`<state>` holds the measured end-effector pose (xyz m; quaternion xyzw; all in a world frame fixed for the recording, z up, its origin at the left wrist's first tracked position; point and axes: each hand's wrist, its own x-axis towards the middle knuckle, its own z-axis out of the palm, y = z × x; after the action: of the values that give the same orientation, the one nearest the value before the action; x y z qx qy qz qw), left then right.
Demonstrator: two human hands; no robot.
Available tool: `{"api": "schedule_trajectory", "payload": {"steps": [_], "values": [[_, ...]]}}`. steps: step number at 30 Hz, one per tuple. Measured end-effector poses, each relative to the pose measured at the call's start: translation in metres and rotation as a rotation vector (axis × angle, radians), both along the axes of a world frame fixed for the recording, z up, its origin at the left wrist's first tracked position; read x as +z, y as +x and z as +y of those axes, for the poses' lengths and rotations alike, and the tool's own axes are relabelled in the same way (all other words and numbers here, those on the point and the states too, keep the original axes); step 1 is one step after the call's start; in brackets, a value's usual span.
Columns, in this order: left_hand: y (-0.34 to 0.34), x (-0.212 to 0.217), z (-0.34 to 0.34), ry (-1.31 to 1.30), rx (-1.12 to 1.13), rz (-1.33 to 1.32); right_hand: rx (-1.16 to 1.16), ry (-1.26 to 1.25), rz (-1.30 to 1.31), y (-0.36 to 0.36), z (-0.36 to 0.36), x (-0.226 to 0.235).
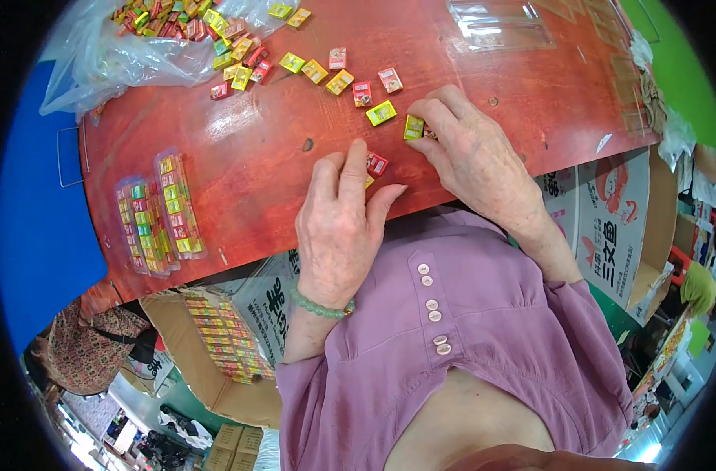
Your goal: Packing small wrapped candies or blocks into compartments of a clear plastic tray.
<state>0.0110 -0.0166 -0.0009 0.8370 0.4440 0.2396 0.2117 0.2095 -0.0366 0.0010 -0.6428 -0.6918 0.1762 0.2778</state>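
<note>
Small wrapped candy cubes in red, yellow and green lie scattered on a red-brown table [248,169]. My left hand [338,224] rests palm down at the table's near edge, fingers over a red cube [378,164] and a partly hidden yellow one. My right hand [472,153] is further right, its fingertips pinching a yellow-green cube [414,126] with a red piece tucked behind it. A loose yellow-green cube [381,113] lies just left of that hand. More cubes [338,78] trail toward the far left.
A clear plastic bag [150,39] full of cubes sits at the far left corner. Two filled clear packs [160,212] lie on the left. Empty clear trays [503,23] are at the back right. Cardboard boxes [609,228] stand below the table.
</note>
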Motion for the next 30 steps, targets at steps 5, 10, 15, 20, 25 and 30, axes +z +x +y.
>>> {"api": "schedule_trajectory", "payload": {"steps": [5, 10, 15, 20, 25, 30], "values": [[0.011, -0.006, 0.001, 0.018, 0.034, 0.030, -0.051, 0.001, -0.020, 0.002, 0.006, 0.004], [0.010, 0.000, 0.009, -0.030, 0.006, -0.018, -0.059, 0.084, -0.111, 0.015, 0.030, 0.005], [0.011, -0.004, 0.019, 0.016, 0.015, -0.011, 0.113, -0.002, -0.295, 0.032, 0.056, 0.007], [0.008, -0.007, 0.028, 0.012, 0.051, -0.012, 0.182, -0.059, -0.288, 0.032, 0.064, 0.014], [0.004, -0.006, 0.047, 0.029, 0.075, -0.007, 0.213, -0.082, -0.222, 0.025, 0.071, 0.015], [0.009, -0.008, 0.060, 0.118, 0.004, 0.011, 0.274, -0.068, -0.137, 0.022, 0.074, 0.008]]}}
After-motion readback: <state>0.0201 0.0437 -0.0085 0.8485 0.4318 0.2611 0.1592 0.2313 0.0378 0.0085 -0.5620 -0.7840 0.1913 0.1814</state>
